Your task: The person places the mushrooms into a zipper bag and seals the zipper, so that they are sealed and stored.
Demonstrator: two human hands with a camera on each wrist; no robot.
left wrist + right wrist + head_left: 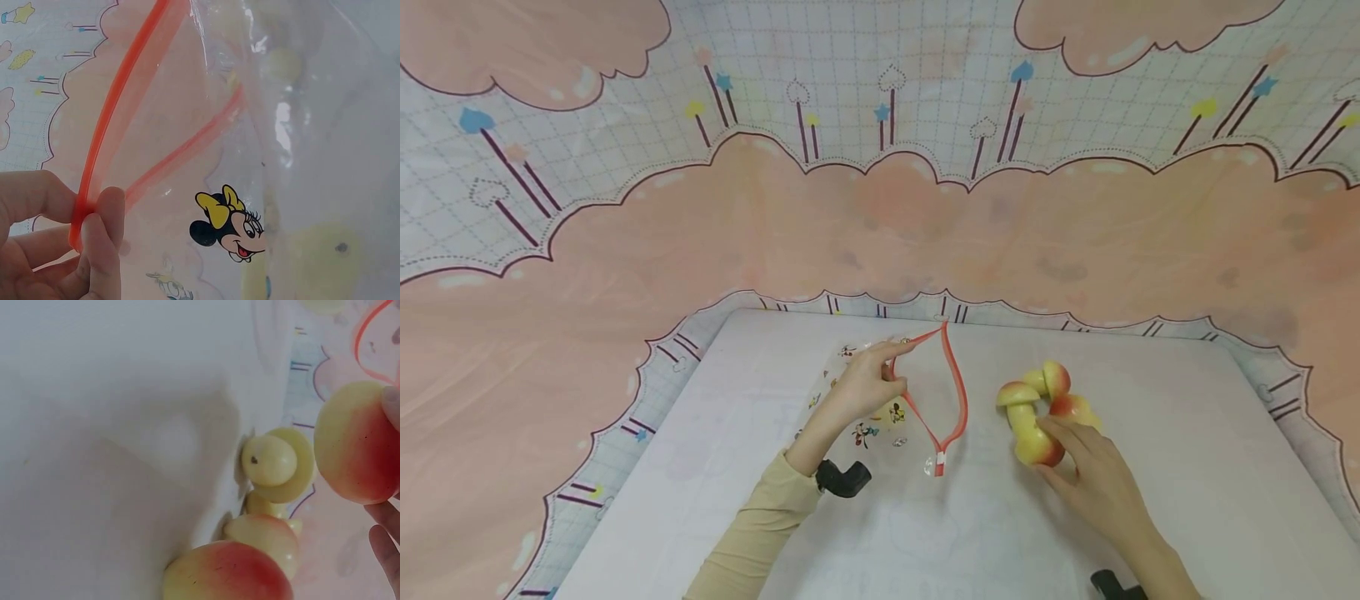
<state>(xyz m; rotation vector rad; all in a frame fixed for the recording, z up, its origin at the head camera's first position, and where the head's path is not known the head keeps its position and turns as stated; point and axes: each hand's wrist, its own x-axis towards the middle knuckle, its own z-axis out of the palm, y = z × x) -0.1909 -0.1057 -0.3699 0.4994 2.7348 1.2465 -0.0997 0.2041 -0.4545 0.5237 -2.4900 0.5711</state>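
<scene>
Left hand [861,379] pinching gaping bag's edge [961,392]; right hand [1093,467] holding mushroom [351,445], probably

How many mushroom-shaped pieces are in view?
4: the right hand holds the nearest mushroom; beyond it on the white table lie a left mushroom, a farthest mushroom and a right mushroom. More may be hidden behind the hand.

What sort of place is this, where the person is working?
Probably an indoor work area, though what kind of building I cannot tell. A white table stands before a cloud-patterned backdrop, with mushroom-shaped pieces and a clear zip bag.
</scene>
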